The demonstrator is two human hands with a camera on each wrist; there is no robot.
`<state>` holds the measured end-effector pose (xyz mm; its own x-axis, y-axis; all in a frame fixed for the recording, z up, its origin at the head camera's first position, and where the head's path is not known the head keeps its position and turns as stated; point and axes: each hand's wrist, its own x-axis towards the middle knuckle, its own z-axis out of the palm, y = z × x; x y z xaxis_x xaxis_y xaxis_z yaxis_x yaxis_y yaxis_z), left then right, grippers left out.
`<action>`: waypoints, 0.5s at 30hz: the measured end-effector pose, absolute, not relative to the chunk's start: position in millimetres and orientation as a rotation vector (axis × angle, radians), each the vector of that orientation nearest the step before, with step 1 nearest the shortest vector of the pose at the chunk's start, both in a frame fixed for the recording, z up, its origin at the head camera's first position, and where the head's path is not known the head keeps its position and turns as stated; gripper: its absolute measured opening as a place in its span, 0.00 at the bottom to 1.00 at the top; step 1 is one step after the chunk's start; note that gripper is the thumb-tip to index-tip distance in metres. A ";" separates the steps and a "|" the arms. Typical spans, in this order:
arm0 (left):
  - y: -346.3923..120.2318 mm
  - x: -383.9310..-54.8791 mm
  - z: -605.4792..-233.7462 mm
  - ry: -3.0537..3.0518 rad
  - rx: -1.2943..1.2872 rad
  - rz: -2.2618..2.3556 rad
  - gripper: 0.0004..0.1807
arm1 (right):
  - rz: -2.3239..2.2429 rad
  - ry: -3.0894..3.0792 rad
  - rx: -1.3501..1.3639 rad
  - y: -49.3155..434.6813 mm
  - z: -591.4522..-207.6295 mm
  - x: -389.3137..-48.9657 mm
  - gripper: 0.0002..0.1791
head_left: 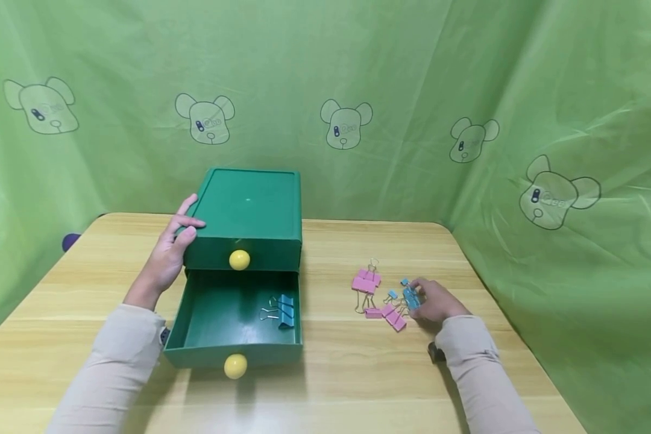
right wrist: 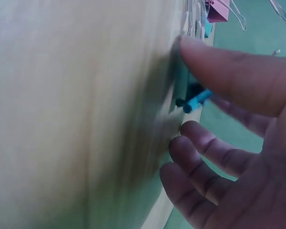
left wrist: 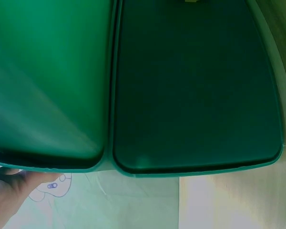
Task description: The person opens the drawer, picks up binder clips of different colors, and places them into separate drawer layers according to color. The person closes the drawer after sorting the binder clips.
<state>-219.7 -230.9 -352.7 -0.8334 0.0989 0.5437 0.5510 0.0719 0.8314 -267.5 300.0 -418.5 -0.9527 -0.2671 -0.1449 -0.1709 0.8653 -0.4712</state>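
Observation:
My left hand (head_left: 164,256) rests against the left side and top edge of a green drawer unit (head_left: 249,202), fingers extended. The lower drawer (head_left: 211,310) is pulled out and holds blue binder clips (head_left: 286,311) on its right side. On the table to the right, my right hand (head_left: 436,299) has thumb and fingers around a blue binder clip (head_left: 411,298). The right wrist view shows that blue clip (right wrist: 198,101) between thumb and index finger, low over the table; the other fingers are loosely bent. The index fingertip is hidden.
Pink binder clips (head_left: 366,281) lie left of the right hand, another pink clip (head_left: 395,317) nearer the front. A small blue clip (head_left: 392,295) sits among them. Yellow knobs (head_left: 235,366) jut from the drawers. A green curtain (head_left: 390,169) hangs behind the table.

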 end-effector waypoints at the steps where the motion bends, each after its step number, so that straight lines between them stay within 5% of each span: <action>1: -230.9 -219.6 -352.9 -2.012 -0.647 -1.818 0.13 | -0.705 2.833 -0.307 300.2 -418.4 -267.4 0.35; 15: -230.4 -218.1 -352.1 -2.018 -0.648 -1.809 0.12 | -0.793 2.874 -0.108 299.2 -416.0 -266.6 0.37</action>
